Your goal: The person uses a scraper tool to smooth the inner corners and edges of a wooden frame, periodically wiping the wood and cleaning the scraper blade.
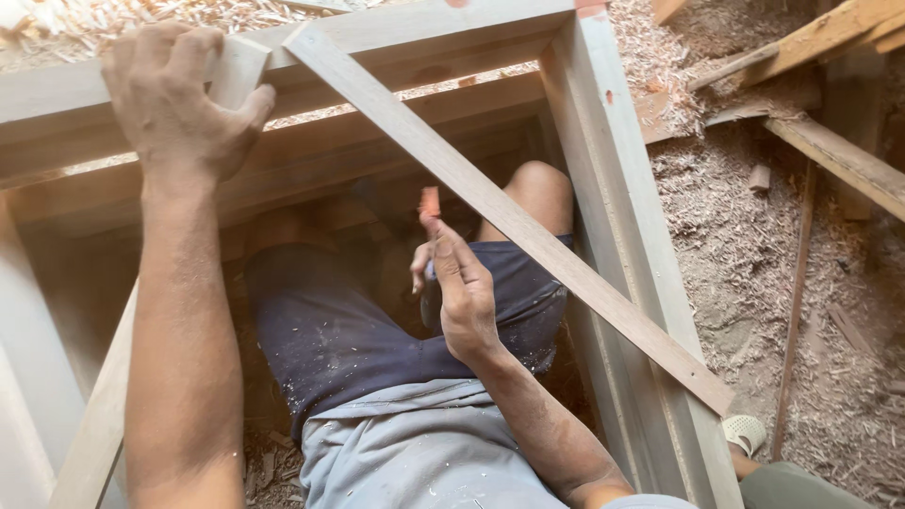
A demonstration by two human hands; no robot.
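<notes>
Head view: the left hand [179, 99] wraps its fingers over a small wooden block [238, 68] atop the frame's top rail [443, 28], pressing it down. The right hand [462, 292] hangs lower, inside the frame, closed round a dark tool handle (head hidden). The diagonal brace [509, 217] runs from beside the block down-right, its upper end nearer the left hand.

No packages, labels, signs or screens show here (only bare timber).
</notes>
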